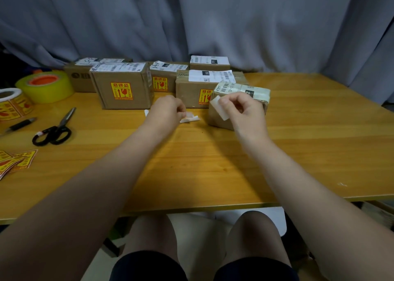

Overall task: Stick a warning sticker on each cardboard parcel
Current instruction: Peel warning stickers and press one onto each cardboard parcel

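From my remote seat I take the small taped parcel (241, 90) as my landmark. It sits on the table (213, 163) and shows no yellow label on the faces I can see. My right hand (243, 108) is just in front of it, thumb and forefinger pinching a white slip that I judge to be the sticker (219, 108), its blank back towards me. My left hand (168, 108) hovers to the left of the taped parcel over some white backing scraps (190, 119). Its fingers are curled, but I cannot tell whether they hold anything. Behind and to the left of the taped parcel stand three labelled parcels (122, 87). Far to its left lie the sticker roll (12, 104) and scissors (55, 129). The sticker should be feather-light, limp and tacky on one side, so it may curl or fold onto itself. I would keep it pinched by one bare edge, lay the free edge down first, then smooth it flat. The taped parcel looks light and its tape slick, so I would steady it while pressing.
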`<state>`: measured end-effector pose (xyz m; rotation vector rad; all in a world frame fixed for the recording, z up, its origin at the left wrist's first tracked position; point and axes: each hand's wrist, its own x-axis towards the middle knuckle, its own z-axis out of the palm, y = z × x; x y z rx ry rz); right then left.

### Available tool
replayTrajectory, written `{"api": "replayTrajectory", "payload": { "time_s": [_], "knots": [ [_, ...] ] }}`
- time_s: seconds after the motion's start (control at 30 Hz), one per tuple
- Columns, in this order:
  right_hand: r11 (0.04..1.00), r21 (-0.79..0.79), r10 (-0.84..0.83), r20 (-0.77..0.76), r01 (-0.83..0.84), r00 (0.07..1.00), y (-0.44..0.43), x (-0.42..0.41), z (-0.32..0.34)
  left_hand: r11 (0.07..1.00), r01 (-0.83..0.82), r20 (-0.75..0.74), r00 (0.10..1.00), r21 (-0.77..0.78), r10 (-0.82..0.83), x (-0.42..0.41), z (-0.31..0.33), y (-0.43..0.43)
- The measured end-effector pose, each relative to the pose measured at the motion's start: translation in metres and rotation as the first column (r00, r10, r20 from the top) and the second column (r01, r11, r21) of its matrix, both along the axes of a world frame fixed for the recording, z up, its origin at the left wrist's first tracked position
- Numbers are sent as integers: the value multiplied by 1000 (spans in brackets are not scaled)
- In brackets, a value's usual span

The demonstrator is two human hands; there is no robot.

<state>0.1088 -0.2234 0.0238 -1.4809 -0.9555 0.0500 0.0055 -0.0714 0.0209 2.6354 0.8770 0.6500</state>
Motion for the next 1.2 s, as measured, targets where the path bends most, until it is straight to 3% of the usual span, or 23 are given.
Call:
{"api": "replayTrajectory", "payload": {
  "time_s": [0.1, 0.17, 0.23, 0.3, 0.37, 0.5, 0.73, 0.8, 1.0, 1.1, 1.2],
  "knots": [
    [994, -81, 84, 76, -78, 994, -1, 2, 0, 1000, 0, -89, 996, -24, -2, -1, -1, 1],
    [991, -134, 56, 244, -23, 968, -2, 8, -1, 1000, 9, -92, 996, -18, -11, -3, -3, 1],
    [981, -187, 40, 427, 44, 903, -5, 14, 1, 998, 55, 1, 999, 9, -55, -5, -2, 1],
    [972, -231, 81, 502, 44, 861, -9, 19, 3, 984, 137, 196, 974, -113, -113, -8, 4, -5],
    [962, -270, 128, 554, 32, 823, -12, 22, 5, 893, 289, 328, 929, -345, -173, -13, 13, -13],
    [945, -326, 187, 621, 34, 761, -14, 23, 5, 610, 396, 250, 916, -686, -314, -16, 22, -27],
    [965, -261, 169, 624, -1, 763, -19, 25, 6, 372, 451, 260, 849, -811, -460, -16, 22, -35],
    [965, -260, 149, 624, 24, 767, -22, 28, 7, 379, 475, 298, 848, -795, -438, -14, 23, -36],
    [960, -281, 141, 549, 23, 824, -34, 43, 17, 538, 482, 331, 874, -692, -356, -11, 25, -36],
    [946, -322, 158, 357, -38, 921, -41, 41, 20, 698, 399, 329, 913, -594, -242, -5, 21, -37],
    [978, -192, 91, 52, -79, 995, -40, 26, 11, 746, 326, 446, 894, -581, -43, 2, 13, -39]
  ]
}}
